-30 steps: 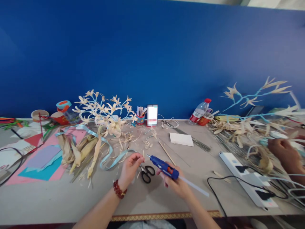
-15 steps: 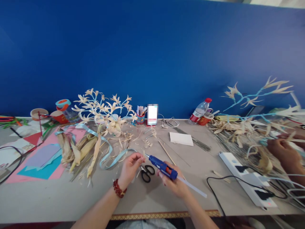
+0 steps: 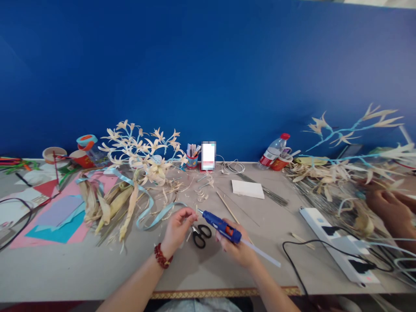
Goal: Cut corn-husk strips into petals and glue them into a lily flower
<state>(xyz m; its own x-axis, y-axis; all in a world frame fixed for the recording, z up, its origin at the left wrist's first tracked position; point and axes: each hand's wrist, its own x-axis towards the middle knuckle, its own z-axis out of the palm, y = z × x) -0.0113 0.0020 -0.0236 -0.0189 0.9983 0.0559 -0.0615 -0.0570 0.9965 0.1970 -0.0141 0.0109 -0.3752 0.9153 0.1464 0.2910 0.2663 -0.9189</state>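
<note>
your right hand clamped on glue gun, nozzle at husk scrap pinched in left hand. likely gluing step; next needs gentle trigger.

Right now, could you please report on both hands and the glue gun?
Right hand grips glue gun. Left hand pinches small pale piece at its tip. Scissors lie between hands.

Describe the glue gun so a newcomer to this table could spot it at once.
Start at the long grey table below the blue wall and find its near middle. The right hand grips a blue plastic glue gun beside black-handled scissors. Only it has a clear stick jutting behind.
</note>
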